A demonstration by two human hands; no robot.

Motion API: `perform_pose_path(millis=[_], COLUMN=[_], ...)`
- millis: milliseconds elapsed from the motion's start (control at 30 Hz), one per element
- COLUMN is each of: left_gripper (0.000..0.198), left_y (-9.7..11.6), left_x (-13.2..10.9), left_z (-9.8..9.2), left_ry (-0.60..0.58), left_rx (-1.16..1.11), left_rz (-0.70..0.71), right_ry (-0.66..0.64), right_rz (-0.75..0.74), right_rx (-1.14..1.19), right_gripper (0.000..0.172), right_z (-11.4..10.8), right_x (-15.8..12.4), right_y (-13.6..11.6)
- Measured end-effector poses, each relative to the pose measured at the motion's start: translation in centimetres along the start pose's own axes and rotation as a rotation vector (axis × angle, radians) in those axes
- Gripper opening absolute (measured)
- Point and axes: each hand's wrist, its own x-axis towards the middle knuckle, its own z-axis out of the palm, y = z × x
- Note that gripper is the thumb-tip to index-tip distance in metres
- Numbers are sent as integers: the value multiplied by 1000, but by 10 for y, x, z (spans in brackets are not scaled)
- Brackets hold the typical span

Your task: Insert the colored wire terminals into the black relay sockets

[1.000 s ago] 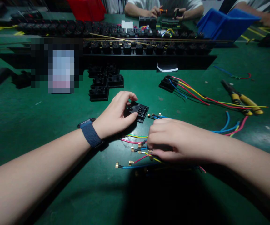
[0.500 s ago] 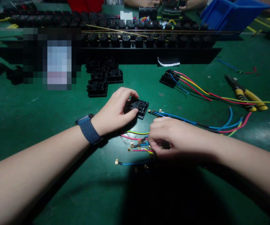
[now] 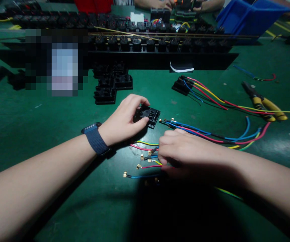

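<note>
On a green bench [image 3: 46, 114], the right hand [image 3: 185, 151] closes its fingers over loose brass-tipped wires [image 3: 145, 166]. Just beyond, the left hand [image 3: 125, 117] clamps a black connector housing [image 3: 152, 116] against the mat. Farther back lie spare housings [image 3: 112, 85], yellow-handled pliers [image 3: 266, 104] and a long black rack [image 3: 160, 58].

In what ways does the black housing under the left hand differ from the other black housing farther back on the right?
The near housing shows bare slots, no wire visibly in them; the far housing has red, yellow and blue wires running out of it. The left hand grips the near housing; nothing touches the far housing, which lies free. Both are black and sit on the green mat.
</note>
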Motion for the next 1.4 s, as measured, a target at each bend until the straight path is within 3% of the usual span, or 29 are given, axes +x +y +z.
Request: perform_pose_path(millis=[100,433,633,767,833,1033,1267,1400], left_gripper=[31,31,31,30,30,26,27,21], left_y=[-1,1,0,-2,-2,1,3,2], left_x=[0,-1,0,0,0,0,-2,-4], left_z=[0,0,0,0,1,-2,-3,-2], left_ry=[-1,-5,-1,16,17,-36,-55,1], left_rx=[-6,-2,-5,-14,-17,-53,-97,-124], left_rz=[-2,-8,-6,11,17,37,42,86], right_ry=[-23,107,303,518,574,700,749,821], right_rz=[31,109,264,324,283,159,147,69], right_rx=[9,76,313,517,497,148,92,66], right_gripper=[7,3,7,9,10,8,9,12], right_z=[-2,5,-9,-10,-7,0,0,2], right_x=[-1,0,0,0,1,1,-1,0], right_y=[-3,-8,-6,5,13,26,26,28])
